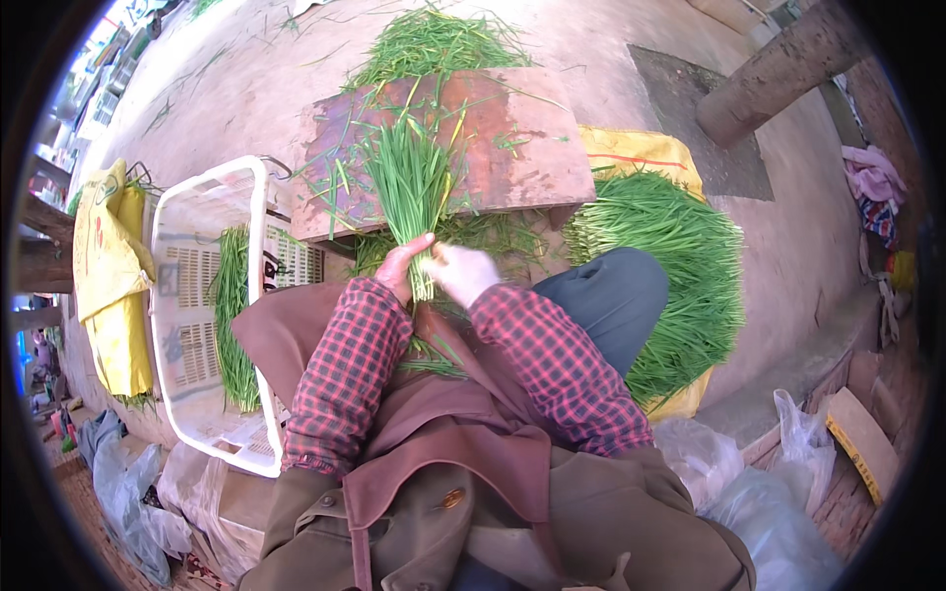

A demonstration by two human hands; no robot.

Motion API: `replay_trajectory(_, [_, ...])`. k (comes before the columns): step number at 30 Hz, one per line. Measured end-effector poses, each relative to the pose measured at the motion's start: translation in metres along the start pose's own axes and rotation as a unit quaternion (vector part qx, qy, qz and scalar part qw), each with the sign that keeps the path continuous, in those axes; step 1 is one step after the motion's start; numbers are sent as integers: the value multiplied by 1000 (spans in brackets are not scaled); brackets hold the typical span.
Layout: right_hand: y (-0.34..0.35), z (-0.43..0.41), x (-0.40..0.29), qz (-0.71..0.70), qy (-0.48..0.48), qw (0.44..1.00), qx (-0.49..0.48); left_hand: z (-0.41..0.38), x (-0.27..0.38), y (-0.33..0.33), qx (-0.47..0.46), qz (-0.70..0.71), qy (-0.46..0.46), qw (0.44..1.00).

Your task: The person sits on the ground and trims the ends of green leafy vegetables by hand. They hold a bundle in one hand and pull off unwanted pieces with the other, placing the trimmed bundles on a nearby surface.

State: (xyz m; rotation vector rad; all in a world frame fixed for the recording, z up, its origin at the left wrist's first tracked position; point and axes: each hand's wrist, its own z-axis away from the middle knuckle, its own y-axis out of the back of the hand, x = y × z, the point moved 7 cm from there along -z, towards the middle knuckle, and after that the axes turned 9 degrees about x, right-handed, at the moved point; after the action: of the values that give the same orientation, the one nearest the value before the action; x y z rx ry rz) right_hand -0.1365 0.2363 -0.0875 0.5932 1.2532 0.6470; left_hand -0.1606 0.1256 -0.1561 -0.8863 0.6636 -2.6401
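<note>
A bunch of green chives stands between my hands, its leaf tips over the board and its pale stem ends towards me. My left hand is wrapped around the lower stems, thumb across the front. Motion blurs my right hand, which is at the right side of the same stems with its fingers curled; whether it grips any of them is unclear. Beyond the hands is a low wooden board strewn with loose leaves. Cut bits of leaf lie on my brown apron below the bunch.
At left stands a white plastic basket with chives inside, beside a yellow woven sack. A large chive pile lies on yellow sacking at right. Loose leaves heap behind the board. A post rises at upper right; plastic bags lie lower right.
</note>
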Motion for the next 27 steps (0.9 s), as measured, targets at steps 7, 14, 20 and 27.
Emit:
replay_trajectory(7, [42,-42,56,-351,-160,917,100,45,8,-32,-110,69,-29,991])
replay_trajectory(14, [38,-43,-29,-572,-62,810,-115,85,29,-51,-80,-154,-158,972])
replay_trajectory(20, [81,-61,-98,-522,64,850,-16,97,97,-68,-86,-339,-239,906])
replay_trajectory(27, [132,-89,-155,-402,201,882,145,125,226,-90,-98,-285,-438,847])
